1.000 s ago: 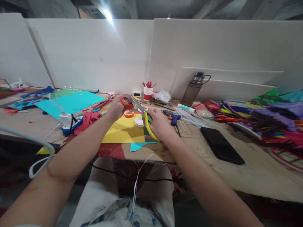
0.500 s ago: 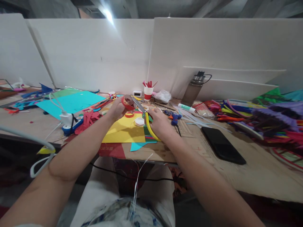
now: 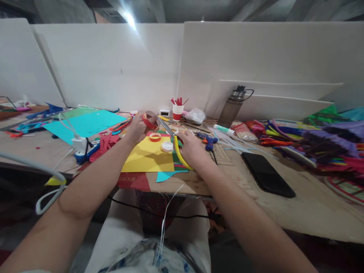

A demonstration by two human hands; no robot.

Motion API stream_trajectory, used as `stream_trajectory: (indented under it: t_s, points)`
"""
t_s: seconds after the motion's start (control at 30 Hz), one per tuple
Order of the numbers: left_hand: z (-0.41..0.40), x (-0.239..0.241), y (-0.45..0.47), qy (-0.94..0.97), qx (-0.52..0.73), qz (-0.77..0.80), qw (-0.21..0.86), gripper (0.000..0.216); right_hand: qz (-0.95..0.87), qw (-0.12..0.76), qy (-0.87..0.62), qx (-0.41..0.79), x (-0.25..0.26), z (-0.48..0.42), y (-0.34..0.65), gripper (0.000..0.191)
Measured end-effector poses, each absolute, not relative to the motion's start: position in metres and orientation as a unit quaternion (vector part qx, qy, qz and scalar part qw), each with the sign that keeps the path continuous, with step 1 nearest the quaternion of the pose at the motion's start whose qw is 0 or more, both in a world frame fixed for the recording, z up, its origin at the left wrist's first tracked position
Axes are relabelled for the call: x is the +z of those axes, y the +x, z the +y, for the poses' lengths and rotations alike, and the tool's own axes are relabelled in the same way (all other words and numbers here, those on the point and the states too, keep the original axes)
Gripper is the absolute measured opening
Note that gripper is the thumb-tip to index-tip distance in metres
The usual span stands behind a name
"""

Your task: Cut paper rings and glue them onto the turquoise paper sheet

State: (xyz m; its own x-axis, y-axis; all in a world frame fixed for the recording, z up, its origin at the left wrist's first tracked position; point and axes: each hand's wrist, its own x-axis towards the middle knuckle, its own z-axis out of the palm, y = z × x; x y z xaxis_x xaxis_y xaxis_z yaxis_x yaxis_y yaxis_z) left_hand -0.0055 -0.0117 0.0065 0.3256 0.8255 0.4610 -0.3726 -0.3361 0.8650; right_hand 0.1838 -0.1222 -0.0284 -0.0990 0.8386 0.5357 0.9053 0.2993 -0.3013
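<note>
Since the frame half a second ago, the left hand (image 3: pixel 138 129) and its red ring (image 3: pixel 149 124) have shifted slightly leftward, uncovering more of the red-and-yellow ring (image 3: pixel 155 139) on the yellow paper sheet (image 3: pixel 143 159). The left fingers are curled in on the near-left side of the red ring, gripping it in the air above the sheet's far edge, its hollow showing. The right hand (image 3: pixel 192 147) is closed around the yellow-handled scissors (image 3: pixel 178 151), blades pointing up and left, with the tips just beside the ring's right rim; whether they touch it, or how far the blades are parted, I cannot tell.

The likeliest trouble is a nick to the left fingers, since they sit close to the line of the blades and a slip off the curved wall could carry the points toward them. Too firm a squeeze could flatten the ring, if it is as thin as it looks, and an uneven hold could make a cut wander. Lowering either hand carelessly could knock the loose ring or the white disc (image 3: pixel 167 146) below.
</note>
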Motion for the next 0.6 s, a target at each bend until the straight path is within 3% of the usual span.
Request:
stream_trajectory:
  t_s: [0.27, 0.6]
  points:
    - [-0.02, 0.005, 0.0, 0.653, 0.466, 0.171, 0.573, 0.028, -0.748, 0.344, -0.567, -0.032, -0.029, -0.121, 0.184, 0.038]
    - [-0.02, 0.004, -0.001, 0.646, 0.46, 0.158, 0.588, 0.028, -0.744, 0.335, -0.576, -0.042, -0.029, -0.121, 0.184, 0.039]
